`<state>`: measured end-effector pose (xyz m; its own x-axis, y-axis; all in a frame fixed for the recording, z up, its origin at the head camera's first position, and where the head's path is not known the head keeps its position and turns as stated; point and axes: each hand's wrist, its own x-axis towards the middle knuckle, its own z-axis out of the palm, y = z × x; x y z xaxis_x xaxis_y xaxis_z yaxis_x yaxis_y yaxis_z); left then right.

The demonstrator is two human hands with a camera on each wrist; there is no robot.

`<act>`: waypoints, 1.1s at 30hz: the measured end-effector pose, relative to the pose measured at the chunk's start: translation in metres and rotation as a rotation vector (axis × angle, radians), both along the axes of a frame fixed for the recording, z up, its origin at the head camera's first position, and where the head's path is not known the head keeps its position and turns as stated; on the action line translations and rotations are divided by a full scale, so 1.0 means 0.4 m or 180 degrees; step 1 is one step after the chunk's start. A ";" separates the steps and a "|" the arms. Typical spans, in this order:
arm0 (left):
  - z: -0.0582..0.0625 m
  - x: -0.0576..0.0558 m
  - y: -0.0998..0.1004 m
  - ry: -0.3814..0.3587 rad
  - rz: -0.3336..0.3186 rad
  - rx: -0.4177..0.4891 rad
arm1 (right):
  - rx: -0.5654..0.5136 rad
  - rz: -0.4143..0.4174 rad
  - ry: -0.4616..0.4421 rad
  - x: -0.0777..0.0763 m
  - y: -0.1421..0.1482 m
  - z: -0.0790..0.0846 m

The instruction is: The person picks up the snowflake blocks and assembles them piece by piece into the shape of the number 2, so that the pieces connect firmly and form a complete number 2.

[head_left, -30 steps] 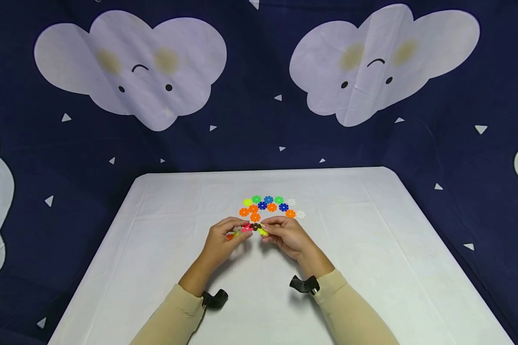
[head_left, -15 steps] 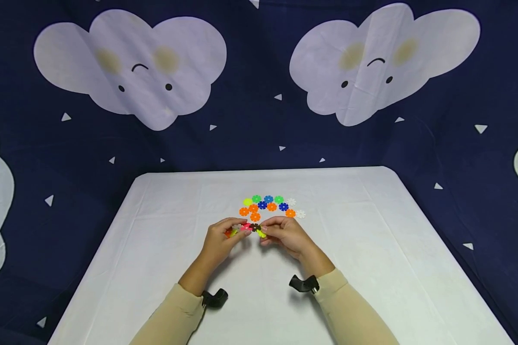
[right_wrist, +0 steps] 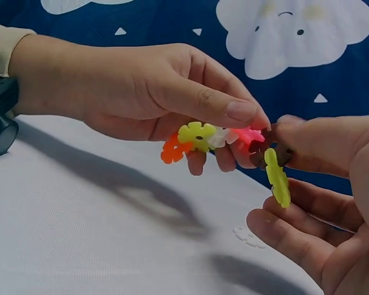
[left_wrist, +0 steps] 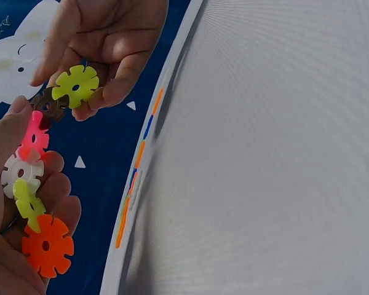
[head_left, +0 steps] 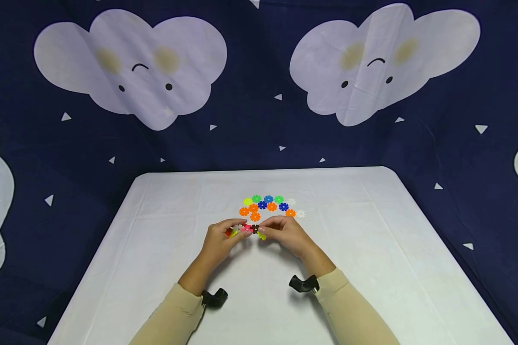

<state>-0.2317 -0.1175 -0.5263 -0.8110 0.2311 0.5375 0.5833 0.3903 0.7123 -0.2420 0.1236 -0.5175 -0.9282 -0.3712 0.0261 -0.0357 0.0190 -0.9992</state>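
Observation:
Both hands hold a chain of notched, flower-shaped plastic discs above the table. Its discs run orange (left_wrist: 48, 246), yellow-green (left_wrist: 28, 206), white (left_wrist: 21, 174), pink (left_wrist: 33, 136), dark brown (left_wrist: 48, 106) and yellow (left_wrist: 77, 86). My left hand (head_left: 221, 240) pinches the chain at the pink disc with thumb and fingers, the orange end lying along its palm. At the brown disc, my right hand (head_left: 290, 238) pinches between thumb and index finger. The yellow disc hangs below that pinch in the right wrist view, the other right fingers spread beneath it.
Loose discs lie in a cluster just beyond the hands on the white table (head_left: 177, 268), among them an orange disc (head_left: 254, 217), a blue disc (head_left: 268, 199), a green disc (head_left: 278, 200) and a white disc (head_left: 300, 214). A dark blue cloud-print cloth (head_left: 259, 139) rises behind the table.
My right fingers have shifted slightly left onto the brown disc, and the yellow disc now shows lower beneath them. The left hand has hardly moved; the loose discs are unchanged.

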 end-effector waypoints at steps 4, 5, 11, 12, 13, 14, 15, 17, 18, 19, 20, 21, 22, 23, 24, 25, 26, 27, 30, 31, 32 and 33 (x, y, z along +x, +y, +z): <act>0.002 0.002 0.001 -0.0005 0.0025 -0.0024 | 0.0111 -0.0047 0.0162 0.002 -0.001 -0.006; 0.002 0.001 0.001 -0.0003 0.0030 -0.0030 | 0.0137 -0.0072 0.0181 0.002 -0.001 -0.005; 0.002 -0.001 -0.002 -0.0254 0.0140 0.0018 | 0.0161 -0.0210 0.0222 -0.002 0.004 -0.010; 0.003 -0.001 -0.003 -0.0362 0.0160 0.0082 | 0.0115 -0.0222 0.0194 -0.004 0.005 -0.012; 0.004 -0.001 -0.004 -0.0468 0.0174 0.0163 | 0.0060 -0.0229 0.0167 -0.005 0.006 -0.014; 0.005 -0.001 -0.006 -0.0582 0.0182 0.0256 | 0.0000 -0.0230 0.0140 -0.007 0.007 -0.015; 0.005 -0.001 -0.007 -0.0688 0.0183 0.0360 | -0.0055 -0.0230 0.0113 -0.008 0.008 -0.015; 0.007 -0.002 -0.010 -0.0873 0.0164 0.0558 | -0.0143 -0.0223 0.0078 -0.009 0.009 -0.015; 0.009 -0.001 -0.010 -0.0954 0.0150 0.0656 | -0.0172 -0.0219 0.0066 -0.010 0.009 -0.015; 0.009 -0.002 -0.011 -0.1009 0.0132 0.0735 | -0.0203 -0.0216 0.0067 -0.010 0.009 -0.016; 0.010 -0.002 -0.012 -0.1064 0.0114 0.0812 | -0.0232 -0.0219 0.0060 -0.009 0.008 -0.015; 0.010 -0.002 -0.013 -0.1101 0.0094 0.0883 | -0.0260 -0.0226 0.0055 -0.009 0.008 -0.015; 0.010 -0.003 -0.013 -0.1131 0.0077 0.0947 | -0.0298 -0.0234 0.0051 -0.008 0.007 -0.015; 0.009 -0.003 -0.013 -0.1151 0.0055 0.1016 | -0.0339 -0.0245 0.0043 -0.007 0.006 -0.016; 0.008 -0.004 -0.014 -0.1159 0.0041 0.1079 | -0.0394 -0.0244 0.0032 -0.007 0.004 -0.017; 0.007 -0.004 -0.014 -0.1161 0.0024 0.1148 | -0.0448 -0.0239 0.0015 -0.006 0.003 -0.018; 0.007 -0.005 -0.014 -0.1158 0.0017 0.1217 | -0.0490 -0.0226 0.0004 -0.005 0.001 -0.019; 0.006 -0.005 -0.014 -0.1147 0.0014 0.1279 | -0.0531 -0.0207 -0.0007 -0.004 -0.002 -0.020; 0.004 -0.005 -0.013 -0.1114 0.0030 0.1476 | -0.0593 -0.0120 -0.0015 0.000 -0.009 -0.022; 0.004 -0.004 -0.012 -0.1109 0.0037 0.1544 | -0.0585 -0.0099 -0.0010 0.002 -0.011 -0.022; 0.004 -0.004 -0.011 -0.1109 0.0039 0.1618 | -0.0590 -0.0079 -0.0002 0.003 -0.013 -0.023; 0.004 -0.004 -0.011 -0.1107 0.0039 0.1674 | -0.0593 -0.0070 0.0000 0.004 -0.015 -0.023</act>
